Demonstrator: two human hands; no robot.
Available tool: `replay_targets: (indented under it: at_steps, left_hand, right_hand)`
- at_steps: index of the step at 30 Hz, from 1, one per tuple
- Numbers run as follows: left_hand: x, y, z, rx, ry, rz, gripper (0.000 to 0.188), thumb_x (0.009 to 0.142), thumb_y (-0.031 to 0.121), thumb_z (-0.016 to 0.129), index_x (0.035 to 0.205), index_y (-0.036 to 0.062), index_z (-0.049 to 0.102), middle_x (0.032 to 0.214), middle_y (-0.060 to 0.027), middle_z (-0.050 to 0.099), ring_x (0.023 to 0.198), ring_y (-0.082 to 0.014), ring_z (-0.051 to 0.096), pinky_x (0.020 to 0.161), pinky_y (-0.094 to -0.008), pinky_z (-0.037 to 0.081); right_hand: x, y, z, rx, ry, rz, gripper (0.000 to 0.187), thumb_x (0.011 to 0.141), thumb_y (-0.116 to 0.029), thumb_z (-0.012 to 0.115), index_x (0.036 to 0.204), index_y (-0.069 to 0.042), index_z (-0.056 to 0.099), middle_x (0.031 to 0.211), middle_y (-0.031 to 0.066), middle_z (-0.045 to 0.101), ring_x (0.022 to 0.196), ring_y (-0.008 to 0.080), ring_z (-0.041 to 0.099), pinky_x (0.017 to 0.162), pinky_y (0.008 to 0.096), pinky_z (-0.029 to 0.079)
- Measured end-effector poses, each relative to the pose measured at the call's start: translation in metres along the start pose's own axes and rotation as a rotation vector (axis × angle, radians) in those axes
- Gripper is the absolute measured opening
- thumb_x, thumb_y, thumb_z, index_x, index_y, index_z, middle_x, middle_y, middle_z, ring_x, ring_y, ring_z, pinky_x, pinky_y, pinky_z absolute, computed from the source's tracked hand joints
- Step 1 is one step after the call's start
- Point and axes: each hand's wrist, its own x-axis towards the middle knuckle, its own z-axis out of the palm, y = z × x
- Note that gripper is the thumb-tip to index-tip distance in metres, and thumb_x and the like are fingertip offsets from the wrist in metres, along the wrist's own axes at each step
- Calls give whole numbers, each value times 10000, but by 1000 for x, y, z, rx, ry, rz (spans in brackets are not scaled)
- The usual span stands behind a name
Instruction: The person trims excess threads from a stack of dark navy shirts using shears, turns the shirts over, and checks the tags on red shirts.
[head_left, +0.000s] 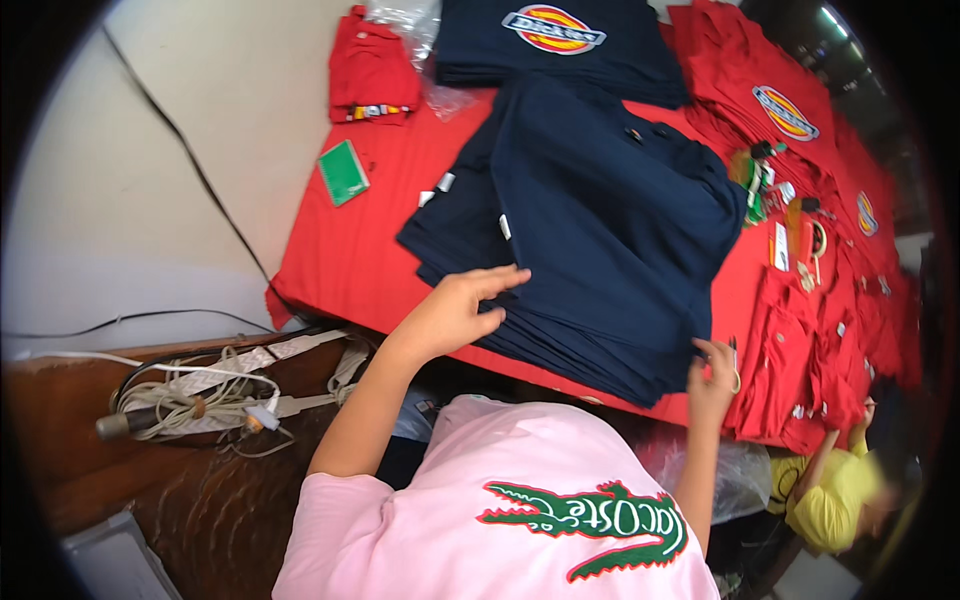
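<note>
We log: soft, fairly even light; bright streak (834, 20), upper right; gentle fold shadows across navy garment (600, 225); fisheye bowing, blackened corners; yellow-clad person (832, 508) blurred.

Dark navy garments (610, 220) lie stacked at the frame's centre, edges staggered, the top one rumpled, white tags (505, 227) towards the left.

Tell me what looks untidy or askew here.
The navy garment pile looks uneven: lower layers jut past the top piece near the left hand. At lower left, pale cables lie in a loose, messy coil.
</note>
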Motion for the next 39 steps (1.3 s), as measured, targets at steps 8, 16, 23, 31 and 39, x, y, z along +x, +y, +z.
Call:
replay_targets:
  at_steps: [8,16,23,31,39]
  left_hand:
    - [-15,-57,37,-40,-85,-285,397,902,-25,708,1296,18,715,1189,-138,734,1063,-218,718,974,-335,564]
    - [10,-63,54,305,455,5,200,836,69,827,998,27,717,962,-75,662,879,-245,642,819,-364,548]
    - [13,-128,42,-421,637,-254,130,883,33,824,917,28,698,804,-14,669,725,-97,613,682,-250,491]
    - [-29,-178,32,-512,752,-266,88,950,-7,739,1003,27,677,864,13,659,758,-63,581,708,-214,462]
    - [-41,-174,34,-528,748,-259,107,961,-11,731,1053,25,691,897,25,640,819,-56,579,758,-220,475]
  right_hand:
    - [10,-73,113,-24,-200,-347,262,849,-136,813,1100,-108,743,1062,67,672,992,286,650,881,417,501]
    - [20,-67,132,9,-240,-405,150,886,-114,774,1021,-91,713,979,59,678,924,303,663,822,423,515]
    - [26,-57,104,226,182,24,67,1043,-76,637,1068,-20,663,915,139,685,791,289,668,754,392,540]
    - [11,-12,90,79,107,45,88,1058,-88,636,1099,-11,648,955,129,699,802,260,671,747,372,538]
    - [-17,-12,61,-70,-112,-244,487,784,-85,820,1236,-47,643,1272,149,663,1201,348,619,1054,443,473]
